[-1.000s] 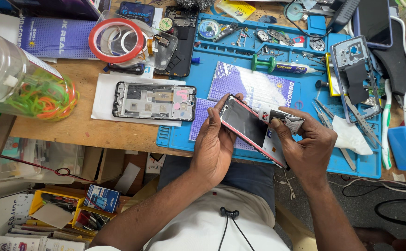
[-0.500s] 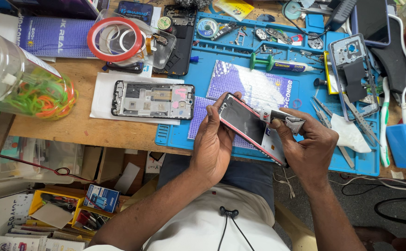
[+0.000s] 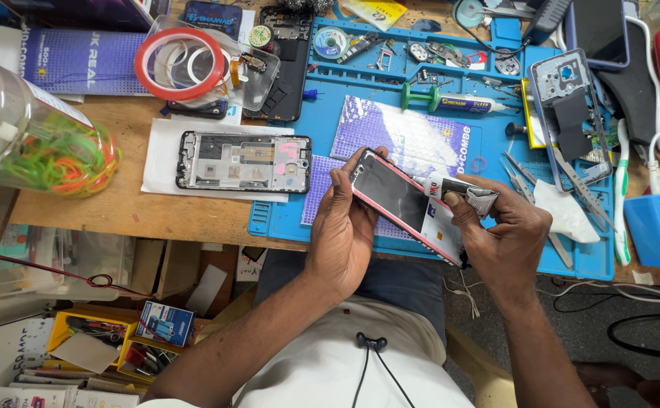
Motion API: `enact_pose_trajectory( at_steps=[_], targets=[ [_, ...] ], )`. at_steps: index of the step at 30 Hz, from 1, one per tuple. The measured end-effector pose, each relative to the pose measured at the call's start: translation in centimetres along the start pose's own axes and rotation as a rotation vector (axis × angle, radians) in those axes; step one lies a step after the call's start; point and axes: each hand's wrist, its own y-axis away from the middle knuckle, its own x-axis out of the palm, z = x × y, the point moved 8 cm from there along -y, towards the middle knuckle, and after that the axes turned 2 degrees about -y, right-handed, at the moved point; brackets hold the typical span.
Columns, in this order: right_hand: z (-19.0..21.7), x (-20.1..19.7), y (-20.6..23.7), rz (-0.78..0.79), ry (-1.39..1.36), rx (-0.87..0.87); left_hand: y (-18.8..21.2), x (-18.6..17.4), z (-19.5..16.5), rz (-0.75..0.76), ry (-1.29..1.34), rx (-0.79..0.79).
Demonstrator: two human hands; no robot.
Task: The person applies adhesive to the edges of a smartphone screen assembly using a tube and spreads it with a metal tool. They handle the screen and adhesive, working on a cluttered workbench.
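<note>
Our left hand [image 3: 345, 227] gripped the phone [image 3: 399, 200] above the blue mat [image 3: 292, 215]; our right hand [image 3: 505, 234] squeezed a glue tube [image 3: 458, 189] against the phone's right edge.

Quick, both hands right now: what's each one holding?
Left hand: closed on the red-edged phone screen, gripping its left edge.
Right hand: closed on a small glue tube, nozzle at the screen.
</note>
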Motion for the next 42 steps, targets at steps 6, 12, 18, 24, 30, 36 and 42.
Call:
enact_pose_trajectory(
  at_steps=[6, 12, 18, 24, 30, 36, 42],
  targets=[
    [-0.5, -0.3, 0.1, -0.004, 0.006, 0.010, -0.1, 0.1, 0.0, 0.009, 0.006, 0.006],
    [-0.9, -0.6, 0.3, -0.008, 0.032, 0.005, -0.2, 0.2, 0.0, 0.013, -0.003, 0.003],
    [-0.9, -0.8, 0.5, -0.013, 0.032, -0.027, -0.2, 0.0, 0.1, -0.007, -0.015, -0.006],
    [-1.0, -1.2, 0.7, -0.017, 0.033, -0.016, -0.2, 0.0, 0.2, -0.001, -0.015, 0.005],
    [-1.3, -1.5, 0.8, -0.015, 0.030, 0.004, -0.3, 0.0, 0.2, 0.005, -0.024, 0.006],
    [-1.7, -1.7, 1.1, -0.015, 0.044, -0.016, -0.3, 0.0, 0.3, 0.013, -0.052, 0.006],
    [-2.6, -1.8, 1.3, -0.014, 0.019, 0.005, -0.3, 0.1, 0.3, 0.011, -0.045, 0.008]
  ],
)
